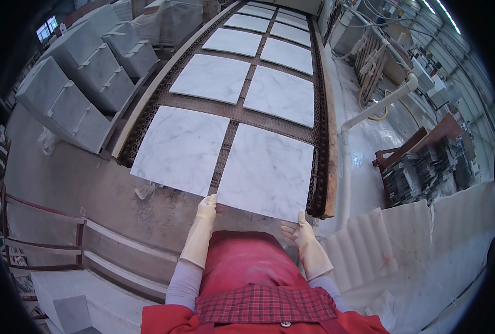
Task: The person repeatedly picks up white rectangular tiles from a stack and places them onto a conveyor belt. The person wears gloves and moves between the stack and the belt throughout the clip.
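Observation:
A white marble tile (267, 170) with grey veins lies on the near right of a mesh conveyor (229, 127), its near edge sticking out past the belt's end. My left hand (207, 209), in a pale rubber glove, grips the tile's near left corner. My right hand (297, 231), also gloved, holds the near right corner from below. A second marble tile (181, 147) lies beside it on the left. More tiles run in two rows up the belt. I wear a red apron.
Stacked strapped stone blocks (86, 72) stand left of the conveyor. A white pipe (370, 111) runs along the right side. A wooden pallet of dark tile stacks (425, 167) and corrugated white sheets (370, 245) are at the right. A metal railing (41, 222) is at lower left.

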`<state>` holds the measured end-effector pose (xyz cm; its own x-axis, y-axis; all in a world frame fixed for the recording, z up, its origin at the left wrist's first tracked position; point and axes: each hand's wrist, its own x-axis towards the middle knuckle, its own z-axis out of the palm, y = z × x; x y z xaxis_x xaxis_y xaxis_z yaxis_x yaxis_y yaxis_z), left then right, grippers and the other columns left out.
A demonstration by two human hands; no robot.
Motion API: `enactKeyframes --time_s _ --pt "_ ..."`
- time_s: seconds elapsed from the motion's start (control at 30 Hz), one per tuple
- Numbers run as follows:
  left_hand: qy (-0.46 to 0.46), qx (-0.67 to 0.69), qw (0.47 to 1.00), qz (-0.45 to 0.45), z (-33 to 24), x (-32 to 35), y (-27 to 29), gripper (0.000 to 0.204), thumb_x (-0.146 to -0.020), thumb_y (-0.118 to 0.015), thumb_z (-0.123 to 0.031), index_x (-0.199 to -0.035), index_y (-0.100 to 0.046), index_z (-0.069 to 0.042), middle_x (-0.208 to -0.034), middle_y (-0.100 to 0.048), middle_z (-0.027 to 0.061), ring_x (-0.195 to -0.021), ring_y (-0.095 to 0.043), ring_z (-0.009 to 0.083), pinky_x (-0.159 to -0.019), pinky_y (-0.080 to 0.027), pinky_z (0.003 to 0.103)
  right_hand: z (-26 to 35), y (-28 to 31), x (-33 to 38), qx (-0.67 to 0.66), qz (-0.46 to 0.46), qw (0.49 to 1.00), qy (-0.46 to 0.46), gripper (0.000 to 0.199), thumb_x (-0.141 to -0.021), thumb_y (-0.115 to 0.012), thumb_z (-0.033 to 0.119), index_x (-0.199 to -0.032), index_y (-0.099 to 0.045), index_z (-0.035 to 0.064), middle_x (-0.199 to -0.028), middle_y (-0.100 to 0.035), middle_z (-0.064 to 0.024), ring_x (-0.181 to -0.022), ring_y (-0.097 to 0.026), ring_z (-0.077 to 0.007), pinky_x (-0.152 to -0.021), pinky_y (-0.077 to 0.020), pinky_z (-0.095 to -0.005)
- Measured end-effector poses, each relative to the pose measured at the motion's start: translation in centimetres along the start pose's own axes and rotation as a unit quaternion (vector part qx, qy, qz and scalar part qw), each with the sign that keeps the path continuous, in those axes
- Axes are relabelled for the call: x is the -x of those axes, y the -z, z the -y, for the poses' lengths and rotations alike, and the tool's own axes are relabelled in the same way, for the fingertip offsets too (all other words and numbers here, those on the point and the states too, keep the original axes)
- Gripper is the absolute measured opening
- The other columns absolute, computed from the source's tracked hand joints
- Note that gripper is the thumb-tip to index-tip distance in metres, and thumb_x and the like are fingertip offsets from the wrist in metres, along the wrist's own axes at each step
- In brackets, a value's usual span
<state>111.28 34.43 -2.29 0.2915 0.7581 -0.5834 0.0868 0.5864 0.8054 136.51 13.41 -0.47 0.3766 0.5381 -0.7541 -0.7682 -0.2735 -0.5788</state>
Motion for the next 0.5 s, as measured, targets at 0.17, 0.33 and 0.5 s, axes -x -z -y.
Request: enactKeyframes --time_s 0.17,0.33,0.5 --pt "0.000 -0.011 1.000 -0.014 -0.6 0.3 -0.4 0.033 -0.096 -0.045 -0.032 -0.105 -0.058 -0.004 -0.087 -0.065 0.0067 -0.070 -0.064 0.0159 -0.059 -0.052 0.031 -0.6 1.7 -1.7 0.015 0.019 1.000 0.008 0.072 -0.086 -0.049 0.056 -0.125 -0.038 -0.0026 -0.107 -0.057 -0.0316 -0.089 -0.060 -0.0419 -0.082 -0.0496 -0.0528" --pt "-0.005 0.010 1.000 -0.005 0.1 -0.2 -0.5 0.033 -0.096 -0.045 -0.033 -0.104 -0.058 -0.004 -0.085 -0.066 0.0068 -0.071 -0.065 0.0172 -0.059 -0.052 0.031 -0.6 1.8 -2.1 0.031 0.041 0.998 0.028 0.073 -0.087 -0.047 0.057 -0.126 -0.037 -0.0040 -0.107 -0.057 -0.0321 -0.089 -0.060 -0.0420 -0.083 -0.0489 -0.0529" --pt "-0.019 0.006 1.000 0.003 1.1 -1.3 -0.4 0.037 -0.096 -0.043 -0.036 -0.108 -0.056 -0.003 -0.087 -0.067 0.0109 -0.073 -0.067 0.0226 -0.062 -0.053 0.037 -0.6 2.2 -2.3 0.075 0.047 0.995 0.048 0.076 -0.087 -0.044 0.059 -0.129 -0.034 -0.0044 -0.106 -0.057 -0.0318 -0.089 -0.060 -0.0407 -0.082 -0.0494 -0.0504"
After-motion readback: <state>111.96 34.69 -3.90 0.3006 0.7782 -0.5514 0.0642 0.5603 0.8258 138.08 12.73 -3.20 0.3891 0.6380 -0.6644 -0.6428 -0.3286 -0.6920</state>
